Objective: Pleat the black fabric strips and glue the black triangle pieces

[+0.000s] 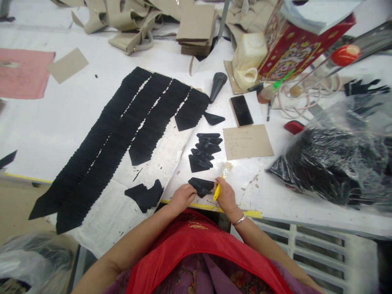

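Near the table's front edge lies a small black piece, its left end held by the closed fingers of my left hand. My right hand is closed around a yellow brush at the piece's right end; the brush's pale tip points away from me. Just beyond, several black pieces overlap in a short row. Long rows of overlapping black pieces cover white sheeting on the left. More black pieces lie loose left of my left hand.
A written-on card, a phone and a black cone lie beyond my right hand. A plastic bag of black material sits at the right. Behind stand a red box, a white jug and stacked beige pieces.
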`<action>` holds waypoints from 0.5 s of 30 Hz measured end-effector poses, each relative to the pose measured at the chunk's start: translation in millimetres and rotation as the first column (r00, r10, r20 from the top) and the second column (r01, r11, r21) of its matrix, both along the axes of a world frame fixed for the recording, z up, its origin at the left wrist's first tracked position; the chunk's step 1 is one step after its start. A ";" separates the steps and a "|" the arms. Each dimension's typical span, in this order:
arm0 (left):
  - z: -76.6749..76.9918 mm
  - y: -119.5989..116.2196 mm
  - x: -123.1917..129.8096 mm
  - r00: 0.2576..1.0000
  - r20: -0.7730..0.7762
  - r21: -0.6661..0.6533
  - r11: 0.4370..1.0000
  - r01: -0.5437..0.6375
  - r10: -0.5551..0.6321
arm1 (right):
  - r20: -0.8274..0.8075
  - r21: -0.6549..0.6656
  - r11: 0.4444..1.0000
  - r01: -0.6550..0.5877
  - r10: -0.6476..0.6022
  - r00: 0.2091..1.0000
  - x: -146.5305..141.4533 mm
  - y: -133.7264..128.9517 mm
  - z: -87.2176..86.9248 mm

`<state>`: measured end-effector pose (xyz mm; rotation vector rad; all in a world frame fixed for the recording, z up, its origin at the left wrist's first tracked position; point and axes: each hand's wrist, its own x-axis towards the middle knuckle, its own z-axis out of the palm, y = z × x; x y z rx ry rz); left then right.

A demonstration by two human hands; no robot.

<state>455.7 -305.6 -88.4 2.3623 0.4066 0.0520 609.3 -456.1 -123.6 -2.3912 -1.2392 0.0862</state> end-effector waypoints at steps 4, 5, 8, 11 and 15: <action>17.8 18.1 5.5 0.910 0.302 0.009 0.954 -0.301 0.284 | -0.019 0.003 1.000 0.024 -0.024 1.000 1.1 -0.4 -0.2; 19.0 23.6 10.0 0.892 0.363 0.055 0.949 -0.311 0.271 | -0.022 0.010 1.000 0.024 -0.024 0.999 1.5 -0.4 -0.2; 8.0 41.6 25.2 0.914 0.400 0.245 0.953 -0.180 0.069 | -0.023 0.025 1.000 0.019 -0.018 1.000 3.1 -0.3 0.7; -12.2 56.5 31.7 0.957 0.246 0.399 0.916 0.044 -0.153 | -0.024 0.029 1.000 0.003 -0.002 1.000 4.6 0.1 2.9; -18.9 49.4 20.1 0.986 0.094 0.449 0.890 0.079 -0.135 | -0.052 0.020 1.000 -0.001 0.002 0.999 4.4 0.4 6.4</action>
